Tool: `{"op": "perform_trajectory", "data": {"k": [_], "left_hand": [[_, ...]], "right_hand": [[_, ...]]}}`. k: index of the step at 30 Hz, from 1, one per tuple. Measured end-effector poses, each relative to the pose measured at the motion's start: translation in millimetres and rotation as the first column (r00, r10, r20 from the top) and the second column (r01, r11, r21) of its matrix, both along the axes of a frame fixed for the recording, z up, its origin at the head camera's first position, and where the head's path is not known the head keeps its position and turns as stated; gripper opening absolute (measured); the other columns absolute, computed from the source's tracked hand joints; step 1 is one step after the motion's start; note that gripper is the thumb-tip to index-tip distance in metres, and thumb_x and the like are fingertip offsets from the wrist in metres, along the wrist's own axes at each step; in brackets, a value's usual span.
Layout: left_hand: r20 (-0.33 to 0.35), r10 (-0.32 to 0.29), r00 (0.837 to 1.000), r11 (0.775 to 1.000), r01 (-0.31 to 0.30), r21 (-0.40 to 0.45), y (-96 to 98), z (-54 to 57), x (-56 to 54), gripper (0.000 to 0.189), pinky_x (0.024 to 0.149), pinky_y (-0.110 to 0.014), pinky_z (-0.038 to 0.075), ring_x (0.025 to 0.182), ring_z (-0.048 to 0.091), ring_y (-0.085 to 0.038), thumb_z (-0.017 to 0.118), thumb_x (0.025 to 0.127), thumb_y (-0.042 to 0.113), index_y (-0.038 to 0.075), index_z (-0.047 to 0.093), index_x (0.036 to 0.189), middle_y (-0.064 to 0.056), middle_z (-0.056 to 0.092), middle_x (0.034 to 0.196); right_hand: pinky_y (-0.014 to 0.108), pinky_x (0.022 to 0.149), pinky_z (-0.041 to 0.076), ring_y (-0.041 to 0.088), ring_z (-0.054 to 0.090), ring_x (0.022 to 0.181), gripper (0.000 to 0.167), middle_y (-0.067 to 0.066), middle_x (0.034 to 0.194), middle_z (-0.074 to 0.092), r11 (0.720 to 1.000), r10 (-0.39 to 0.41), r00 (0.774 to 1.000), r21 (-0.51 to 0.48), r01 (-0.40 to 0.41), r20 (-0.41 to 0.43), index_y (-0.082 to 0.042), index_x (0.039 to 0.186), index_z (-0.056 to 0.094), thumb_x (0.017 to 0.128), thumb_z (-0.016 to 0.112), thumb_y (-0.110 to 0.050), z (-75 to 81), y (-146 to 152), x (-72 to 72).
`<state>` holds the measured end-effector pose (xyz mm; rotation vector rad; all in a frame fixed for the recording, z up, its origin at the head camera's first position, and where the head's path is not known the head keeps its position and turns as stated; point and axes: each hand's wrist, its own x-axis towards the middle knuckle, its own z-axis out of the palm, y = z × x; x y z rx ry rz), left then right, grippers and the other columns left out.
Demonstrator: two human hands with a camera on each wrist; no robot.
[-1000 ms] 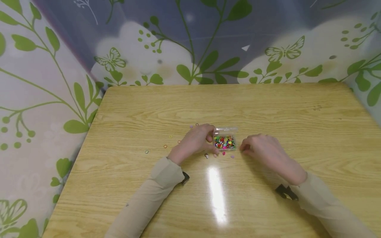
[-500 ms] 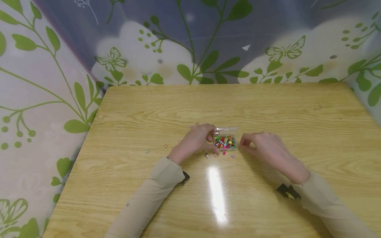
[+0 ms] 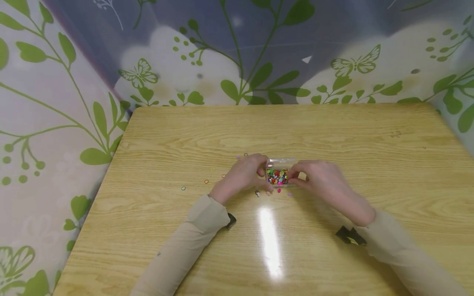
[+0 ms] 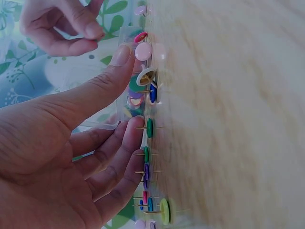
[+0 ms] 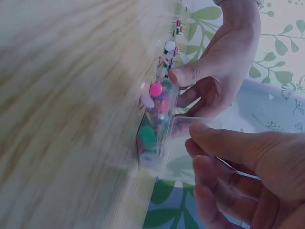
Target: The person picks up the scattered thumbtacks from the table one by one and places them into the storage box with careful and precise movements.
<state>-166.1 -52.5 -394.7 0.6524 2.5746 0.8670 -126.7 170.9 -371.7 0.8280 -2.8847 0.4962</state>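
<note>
Right hand (image 3: 322, 181) shifted over clear box (image 3: 282, 160), thumbtacks (image 3: 277, 177) inside

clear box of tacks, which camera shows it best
The head view: it looks down into the clear box, showing its open lid and tacks, though the right hand hides one end. The left wrist view shows part of it behind the left hand; the right wrist view, its side.
</note>
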Motion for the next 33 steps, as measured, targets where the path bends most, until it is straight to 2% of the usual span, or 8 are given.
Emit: {"op": "perform_trajectory", "data": {"k": [5, 13, 20, 26, 33], "left_hand": [[0.007, -0.007, 1.0, 1.0, 0.007, 0.012, -0.3, -0.8, -0.1, 0.048, 0.072, -0.028, 0.05, 0.087, 0.059, -0.016, 0.093, 0.071, 0.032, 0.012, 0.061, 0.1, 0.0, 0.063, 0.097], [0.0, -0.011, 1.0, 1.0, 0.011, 0.02, 0.2, -1.1, -0.2, 0.049, 0.073, -0.027, 0.05, 0.087, 0.059, -0.015, 0.094, 0.07, 0.032, 0.011, 0.061, 0.101, 0.0, 0.064, 0.097], [-0.002, -0.006, 1.0, 1.0, 0.007, 0.008, 0.8, -0.7, -0.7, 0.051, 0.073, -0.027, 0.049, 0.086, 0.059, -0.015, 0.093, 0.068, 0.033, 0.012, 0.062, 0.102, -0.001, 0.064, 0.097], [0.007, -0.001, 1.0, 1.0, 0.001, 0.008, 0.2, -0.9, -1.4, 0.051, 0.072, -0.027, 0.049, 0.086, 0.058, -0.016, 0.093, 0.069, 0.034, 0.012, 0.061, 0.101, -0.001, 0.063, 0.096], [0.006, 0.001, 1.0, 1.0, -0.001, 0.002, 0.4, -1.6, -1.8, 0.051, 0.073, -0.028, 0.05, 0.086, 0.058, -0.016, 0.094, 0.068, 0.034, 0.013, 0.062, 0.102, 0.0, 0.063, 0.096]], "right_hand": [[0.023, 0.041, 0.032, 0.004, 0.039, 0.049, 0.009, 0.001, 0.086, 0.077, 1.0, 0.018, 0.999, -0.007, -0.018, -0.029, -0.016, 0.089, 0.08, 0.082, 0.085, -0.015, -0.7, -8.7, -3.8], [0.021, 0.041, 0.023, 0.002, 0.025, 0.045, 0.02, -0.001, 0.088, 0.078, 0.998, 0.012, 0.999, -0.068, -0.014, -0.03, -0.016, 0.101, 0.08, 0.083, 0.083, -0.009, -2.5, -10.1, -5.3], [0.02, 0.041, 0.024, 0.001, 0.028, 0.046, 0.013, 0.001, 0.087, 0.077, 0.997, 0.017, 0.997, -0.072, -0.023, -0.081, -0.015, 0.094, 0.079, 0.082, 0.084, -0.01, -6.3, -9.1, -7.7], [0.018, 0.041, 0.024, 0.0, 0.029, 0.046, 0.022, 0.0, 0.088, 0.077, 0.993, 0.047, 0.989, -0.102, -0.061, -0.141, -0.016, 0.098, 0.079, 0.081, 0.083, -0.004, -9.1, -9.0, -7.8], [0.02, 0.041, 0.024, 0.0, 0.03, 0.047, 0.02, 0.002, 0.091, 0.078, 0.99, 0.039, 0.989, -0.125, -0.058, -0.145, -0.016, 0.097, 0.078, 0.083, 0.082, -0.002, -8.8, -9.3, -7.4]]}}
